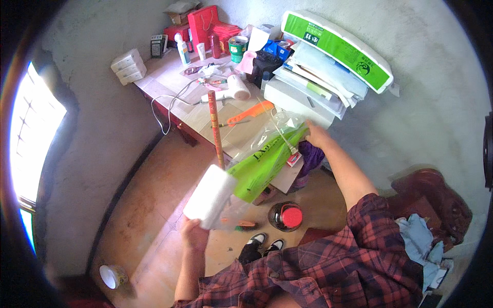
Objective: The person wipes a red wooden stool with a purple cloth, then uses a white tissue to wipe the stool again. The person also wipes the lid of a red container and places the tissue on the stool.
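My left hand (194,233) grips the lower end of a white paper roll (210,196), held over the floor in front of the table. The far end of a green and clear plastic bag (265,165) is held in my right hand (319,135), above the table's right corner. The bag stretches between both hands, and its near end meets the roll. Whether the roll is partly inside the bag cannot be told. Beside the bag, a small red and white box (294,159) lies at the table edge. A red printed stick (215,129) rises just beyond the roll.
On the table (192,115) are an orange comb (250,114), a hair dryer (237,88) with its cord, and a green tub (237,50). Papers (323,73) and a green-white pack (335,48) are stacked right. A red-lidded jar (287,216) stands near my feet. A white bucket (111,276) is lower left.
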